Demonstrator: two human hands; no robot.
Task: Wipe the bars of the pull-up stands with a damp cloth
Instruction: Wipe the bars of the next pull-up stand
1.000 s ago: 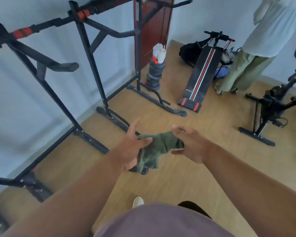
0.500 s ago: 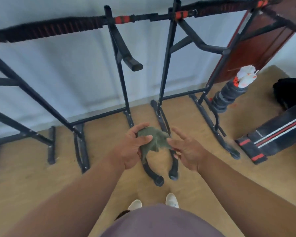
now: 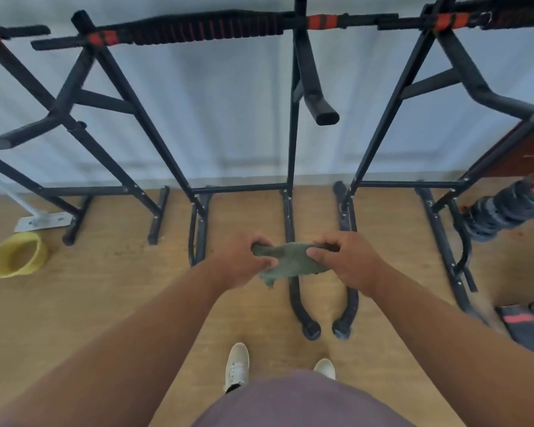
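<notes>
Cloth (image 3: 285,261) is stretched between left hand (image 3: 240,261) and right hand (image 3: 347,262), both pinching it, well below the top bar (image 3: 204,30). Bunched like that, it'll probably wipe patchy or slip.

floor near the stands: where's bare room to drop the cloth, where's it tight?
Bare wooden floor lies between the yellow plastic bucket and the white shoes. A smaller bare patch sits inside the middle black pull-up stand's base. It is tight around the two curved black feet and by the stacked black weight plates.
</notes>
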